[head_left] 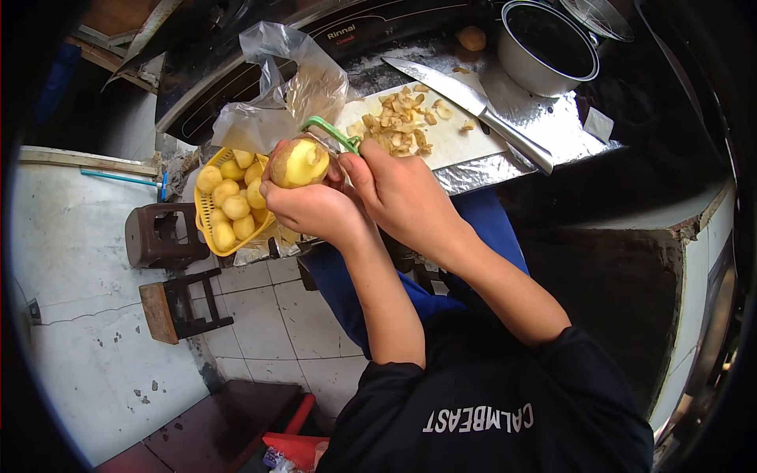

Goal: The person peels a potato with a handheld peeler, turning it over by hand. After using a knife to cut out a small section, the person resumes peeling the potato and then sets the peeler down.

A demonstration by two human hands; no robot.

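My left hand [315, 206] is wrapped round a partly peeled potato [300, 163], with brown skin left on its near side and pale yellow flesh showing on top. A green peeler [335, 132] is gripped in my right hand [406, 193], its head just above the potato; whether the blade touches cannot be seen. Under and beyond my hands lies a white cutting board [465, 146] with a heap of peelings [400, 118]. A large knife [473, 106] rests across the board's right side. Left of my hands, a yellow basket [206, 222] holds several peeled potatoes [235, 206].
A clear plastic bag [303, 79] stands behind the basket. At the back right are a metal pot [530, 63] and a brown round item [471, 38] on the foil-covered counter [572, 118]. Low stools [162, 236] stand on the floor at left.
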